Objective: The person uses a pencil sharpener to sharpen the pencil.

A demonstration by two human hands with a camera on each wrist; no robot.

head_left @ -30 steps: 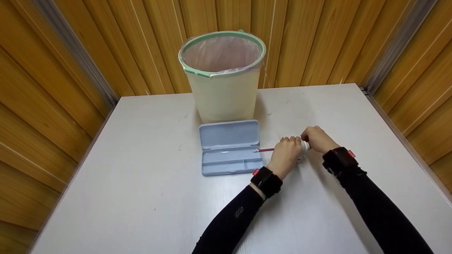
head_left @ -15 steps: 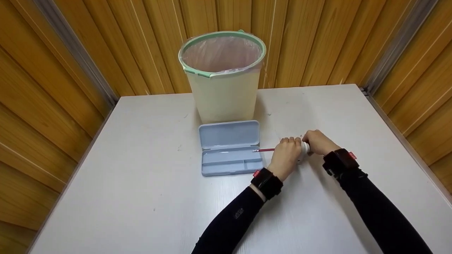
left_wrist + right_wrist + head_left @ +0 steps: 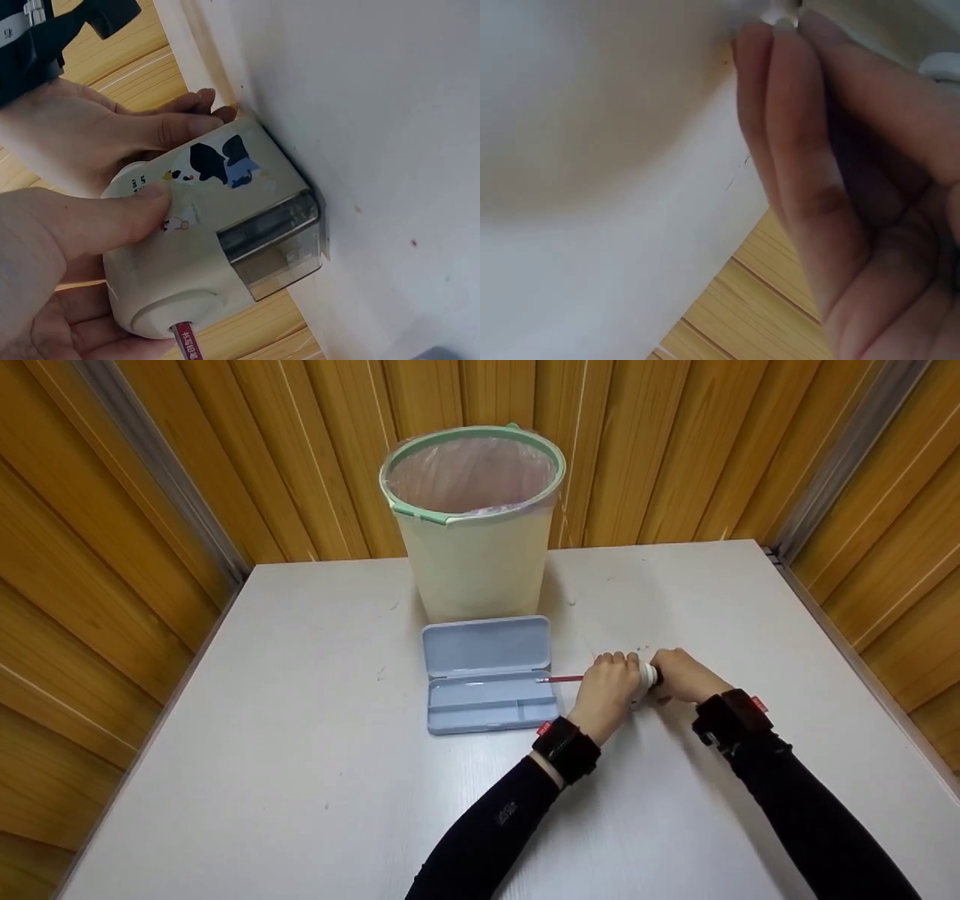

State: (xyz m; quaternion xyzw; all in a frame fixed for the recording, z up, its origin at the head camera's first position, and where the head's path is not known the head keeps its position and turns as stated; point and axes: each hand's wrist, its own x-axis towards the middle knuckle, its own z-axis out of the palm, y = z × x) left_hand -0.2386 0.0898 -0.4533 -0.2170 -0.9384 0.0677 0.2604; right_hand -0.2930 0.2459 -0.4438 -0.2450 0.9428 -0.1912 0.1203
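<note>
Here's the white table (image 3: 262, 697), and up at the middle of its far edge stands the big lined bin (image 3: 480, 562). Just in front of it, nearer the centre of the surface, lies the blue pencil case (image 3: 487, 649), lid back, compartments facing up.

Now to the action, between the case and the surface's right edge! The left hand (image 3: 609, 686) is wrapped round the cream sharpener (image 3: 199, 236), thumb over the printed side, fingers underneath. The right hand (image 3: 681, 675) is at the end facing the right edge, fingers bent and seemingly pinching the crank (image 3: 659, 675), though much of that grip is hidden.

So the sharpener sits inside the left hand's grasp and just off the right hand's fingertips, its base apparently against the surface, clear drawer (image 3: 277, 251) low on the body. And the red pencil (image 3: 564, 679), slimmest of the lot, pokes out of the opposite end, eraser end reaching toward the case.

What does good cranking call for here? A firm left hold, I'd say, body pressed down so it can't twist; smooth, even turns from the right wrist; and the pencil left straight in its hole, since a sideways knock could snap the lead.
</note>
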